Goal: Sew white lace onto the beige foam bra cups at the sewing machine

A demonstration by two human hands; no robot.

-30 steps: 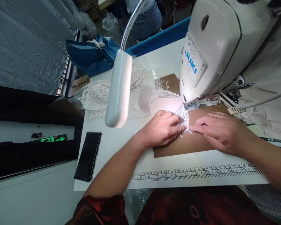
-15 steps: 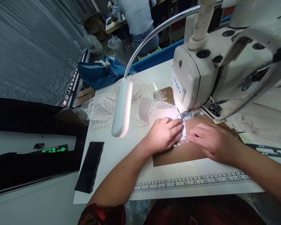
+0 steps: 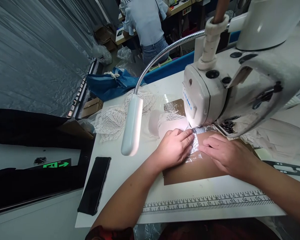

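Just in front of the sewing machine needle, a narrow piece of white lace fabric lies under the lamp's light. My left hand rests flat on its left part, fingers stretched toward the needle; the thumb is mostly hidden. Fingers curled, my right hand pinches the fabric's right edge between thumb and forefinger. Pale pink bra cups with lace trim sit left of the needle, touching the left hand's side. A brown board and some clear film are beneath both hands.
A lamp on a bendy metal neck stands left of the hands. White lace pieces and a black phone lie on the left of the table. A printed ruler runs along the front edge. Beyond a blue cloth, a person sits.
The view has tilted slightly, so everything appears a little lower. Both hands keep nearly the same place on the fabric by the needle.
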